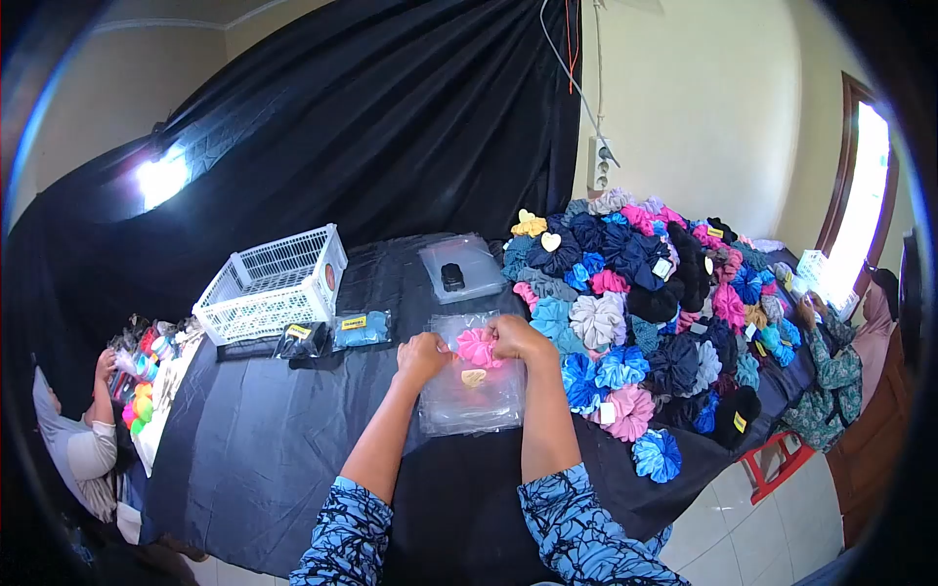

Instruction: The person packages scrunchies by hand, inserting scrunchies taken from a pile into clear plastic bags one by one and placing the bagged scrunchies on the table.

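A pink scrunchie (477, 348) lies over a stack of clear plastic bags (473, 415) on the dark-covered table. Just below it shows a pale yellow heart-shaped tag (473, 378). My right hand (520, 339) grips the scrunchie from its right side, thumb and fingers closed on the fabric. On the other side, my left hand (423, 357) is closed at the left edge of the top plastic bag, its fingertips close to the scrunchie. Whether the scrunchie is partly inside the bag is hard to see.
A big heap of scrunchies (625, 293) fills the table's right side. Further back are more plastic bags (459, 259) with a black object (452, 277) on top. Left of these stand a white basket (278, 283) and two bagged scrunchies (362, 330). People work at both ends.
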{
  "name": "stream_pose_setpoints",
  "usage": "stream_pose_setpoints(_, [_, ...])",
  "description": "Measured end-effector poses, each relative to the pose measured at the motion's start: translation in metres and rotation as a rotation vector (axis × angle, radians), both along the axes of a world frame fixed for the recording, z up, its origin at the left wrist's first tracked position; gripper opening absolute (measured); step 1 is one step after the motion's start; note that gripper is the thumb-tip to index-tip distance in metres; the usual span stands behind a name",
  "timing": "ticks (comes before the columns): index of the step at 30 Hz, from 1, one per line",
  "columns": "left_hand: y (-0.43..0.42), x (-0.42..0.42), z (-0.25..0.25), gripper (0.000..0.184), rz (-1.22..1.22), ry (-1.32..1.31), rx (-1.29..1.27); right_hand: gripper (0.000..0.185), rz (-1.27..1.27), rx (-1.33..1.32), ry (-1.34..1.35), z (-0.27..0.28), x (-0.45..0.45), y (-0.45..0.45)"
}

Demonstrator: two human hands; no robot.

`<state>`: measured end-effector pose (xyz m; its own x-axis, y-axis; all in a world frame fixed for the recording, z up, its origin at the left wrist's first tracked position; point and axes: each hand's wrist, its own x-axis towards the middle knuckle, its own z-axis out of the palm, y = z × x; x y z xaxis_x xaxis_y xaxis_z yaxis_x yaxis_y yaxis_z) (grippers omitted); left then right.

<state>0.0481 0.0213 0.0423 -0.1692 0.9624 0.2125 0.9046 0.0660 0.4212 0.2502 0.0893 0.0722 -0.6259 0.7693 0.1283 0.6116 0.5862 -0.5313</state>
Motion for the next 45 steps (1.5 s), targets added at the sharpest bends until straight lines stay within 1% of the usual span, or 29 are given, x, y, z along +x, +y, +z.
stream_pose_setpoints(1, [0.0,0.0,0.001,0.034,-0.001,0.001,-0.002,0.034,-0.001,-0.002,0.001,0.002,0.001,-0.001])
stream_pose_setpoints(3, [0.001,0.0,0.005,0.024,-0.005,-0.163,0.037,0.021,-0.123,-0.117,0.125,0.008,0.003,0.0])
stream_pose_setpoints(4, [0.008,-0.003,0.002,0.024,-0.005,-0.162,0.033,0.021,-0.124,-0.121,0.126,0.011,0.004,0.001])
stream_pose_setpoints(6, [0.018,-0.01,-0.006,0.022,-0.07,-0.389,0.162,0.018,-0.106,-0.032,0.273,0.016,0.01,0.0])
stream_pose_setpoints(7, [0.021,-0.012,-0.007,0.022,-0.07,-0.39,0.158,0.018,-0.108,-0.035,0.273,0.019,0.013,-0.002])
stream_pose_setpoints(9, [0.022,-0.015,-0.008,0.019,-0.133,-0.892,0.161,0.015,-0.081,-0.045,0.306,0.022,0.018,-0.006])
stream_pose_setpoints(10, [0.022,-0.018,-0.007,0.026,-0.123,-0.822,0.154,0.022,-0.076,-0.083,0.26,0.021,0.018,-0.003])
stream_pose_setpoints(11, [0.02,-0.018,-0.008,0.026,-0.124,-0.822,0.151,0.022,-0.077,-0.084,0.26,0.019,0.018,-0.003])
stream_pose_setpoints(13, [0.006,-0.013,0.007,0.032,0.066,-0.24,0.08,0.039,0.019,-0.074,0.203,0.016,0.015,-0.006])
stream_pose_setpoints(14, [0.0,-0.008,0.011,0.032,0.065,-0.24,0.082,0.039,0.019,-0.073,0.203,0.016,0.013,-0.007])
stream_pose_setpoints(16, [-0.01,0.001,0.013,0.039,0.112,0.047,-0.006,0.054,0.073,-0.096,0.08,0.016,0.008,-0.011])
stream_pose_setpoints(17, [-0.011,0.004,0.015,0.039,0.113,0.047,-0.005,0.054,0.074,-0.095,0.079,0.013,0.006,-0.011])
stream_pose_setpoints(19, [-0.012,0.007,0.016,0.036,0.076,0.062,-0.137,0.05,0.065,-0.026,0.033,0.001,0.001,-0.007])
stream_pose_setpoints(20, [-0.011,0.007,0.015,0.036,0.076,0.061,-0.135,0.05,0.065,-0.024,0.033,-0.002,0.0,-0.002])
stream_pose_setpoints(22, [-0.008,0.006,0.008,0.032,0.078,0.011,-0.108,0.044,-0.017,-0.156,-0.023,-0.004,-0.001,0.002])
stream_pose_setpoints(23, [-0.006,0.005,0.004,0.032,0.078,0.011,-0.108,0.044,-0.017,-0.157,-0.024,-0.005,0.0,0.003])
stream_pose_setpoints(25, [-0.004,0.006,0.003,0.029,0.082,-0.055,-0.165,0.037,-0.026,-0.081,0.055,-0.004,0.003,0.004])
stream_pose_setpoints(26, [-0.003,0.006,0.003,0.029,0.082,-0.056,-0.163,0.037,-0.025,-0.079,0.055,-0.003,0.005,0.004])
stream_pose_setpoints(28, [0.0,0.005,0.001,0.034,0.057,-0.075,-0.181,0.034,-0.093,-0.14,0.193,0.002,0.009,0.003])
stream_pose_setpoints(29, [-0.001,0.004,-0.001,0.034,0.057,-0.076,-0.181,0.034,-0.093,-0.14,0.192,0.003,0.01,0.002])
stream_pose_setpoints(31, [-0.003,0.003,-0.002,0.052,-0.027,-0.025,-0.042,0.032,-0.13,-0.075,0.307,0.005,0.012,0.004])
stream_pose_setpoints(32, [-0.004,0.003,-0.002,0.052,-0.026,-0.025,-0.043,0.032,-0.13,-0.076,0.307,0.005,0.012,0.004])
stream_pose_setpoints(34, [-0.003,0.004,0.0,0.07,-0.064,-0.048,-0.016,0.03,-0.154,-0.07,0.35,0.01,0.013,0.002])
stream_pose_setpoints(35, [-0.003,0.005,0.001,0.07,-0.065,-0.047,-0.014,0.03,-0.155,-0.068,0.351,0.013,0.014,0.0])
stream_pose_setpoints(37, [-0.004,0.004,-0.001,0.082,-0.124,-0.087,-0.019,0.03,-0.132,-0.057,0.387,0.018,0.015,-0.003])
stream_pose_setpoints(38, [-0.004,0.004,-0.001,0.082,-0.125,-0.087,-0.017,0.03,-0.132,-0.056,0.387,0.02,0.015,-0.005])
stream_pose_setpoints(40, [-0.001,0.003,-0.004,0.088,-0.132,-0.129,0.002,0.029,-0.133,-0.041,0.404,0.027,0.016,-0.009])
stream_pose_setpoints(45, [0.002,0.0,-0.008,0.088,-0.114,-0.179,0.021,0.03,-0.156,-0.074,0.445,0.035,0.018,-0.016])
